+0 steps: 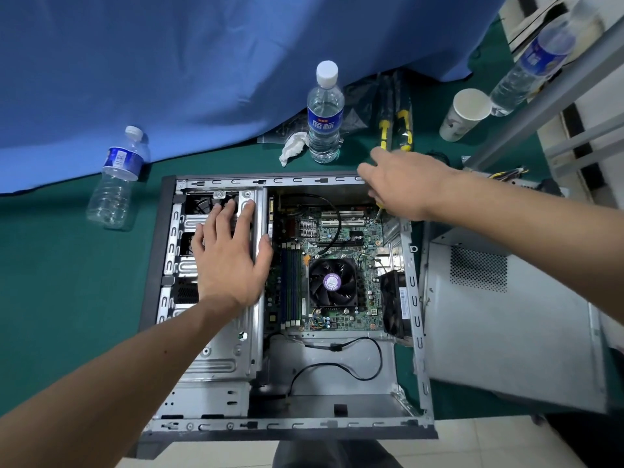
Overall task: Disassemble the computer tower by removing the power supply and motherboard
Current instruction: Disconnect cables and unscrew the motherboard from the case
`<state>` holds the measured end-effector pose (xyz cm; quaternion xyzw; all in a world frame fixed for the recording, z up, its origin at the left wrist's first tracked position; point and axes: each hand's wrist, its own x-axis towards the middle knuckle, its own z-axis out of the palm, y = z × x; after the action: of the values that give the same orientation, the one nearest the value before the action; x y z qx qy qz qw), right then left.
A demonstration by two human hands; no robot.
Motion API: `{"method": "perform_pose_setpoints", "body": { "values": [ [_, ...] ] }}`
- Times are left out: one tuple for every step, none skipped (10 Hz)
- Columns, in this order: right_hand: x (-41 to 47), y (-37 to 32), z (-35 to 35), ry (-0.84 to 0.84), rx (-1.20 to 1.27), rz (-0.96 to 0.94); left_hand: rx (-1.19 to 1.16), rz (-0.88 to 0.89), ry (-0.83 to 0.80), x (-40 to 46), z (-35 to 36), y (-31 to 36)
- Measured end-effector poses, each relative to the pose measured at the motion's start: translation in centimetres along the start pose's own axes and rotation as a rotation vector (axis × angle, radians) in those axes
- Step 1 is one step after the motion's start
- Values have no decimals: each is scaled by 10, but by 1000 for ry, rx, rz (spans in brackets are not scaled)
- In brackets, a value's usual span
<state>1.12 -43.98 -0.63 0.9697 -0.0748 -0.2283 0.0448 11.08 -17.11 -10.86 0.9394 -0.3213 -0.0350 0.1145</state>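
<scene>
The computer tower [337, 423] lies open on its side on the green table. Inside, the green motherboard [341, 238] sits flat with a black CPU fan [332, 282] on it. My left hand [229, 255] rests flat with spread fingers on the silver drive cage [216, 359] at the case's left. My right hand [405, 184] is at the case's far right corner, fingers curled round a screwdriver [379, 212] whose tip points down at the motherboard's upper right corner. The bay below the motherboard holds only loose black cables [337, 363].
A grey side panel [506, 332] lies right of the case. Behind it stand a water bottle [325, 113], crumpled tissue [293, 146], yellow-handled tools [403, 126] and a paper cup [464, 113]. Another bottle [116, 177] lies at the left, by a blue cloth [202, 62].
</scene>
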Motion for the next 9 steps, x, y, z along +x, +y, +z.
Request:
{"method": "perform_pose_setpoints", "body": {
  "values": [
    [1, 4, -3, -18, 20, -77, 3, 0, 2, 0, 0, 0],
    [-1, 1, -2, -39, -32, -21, 1, -5, -3, 0, -1, 0],
    [-2, -3, 0, -1, -60, 68, 8, -5, -5, 0, -1, 0],
    [2, -2, -1, 28, -5, -28, 1, -5, -7, 0, -1, 1],
    [2, 3, -3, -26, 69, -103, 1, -6, -10, 0, -1, 1],
    [0, 2, -3, -17, -16, -44, 1, -3, -13, 0, -2, 1],
    [0, -1, 2, 30, -95, 73, 1, -4, -10, -1, -2, 0],
    [2, -1, 4, 52, -44, 15, -6, -2, -11, -1, -2, 1],
    [1, 3, 1, 24, -19, -66, -6, 0, -8, -1, -2, 1]
  ]
}}
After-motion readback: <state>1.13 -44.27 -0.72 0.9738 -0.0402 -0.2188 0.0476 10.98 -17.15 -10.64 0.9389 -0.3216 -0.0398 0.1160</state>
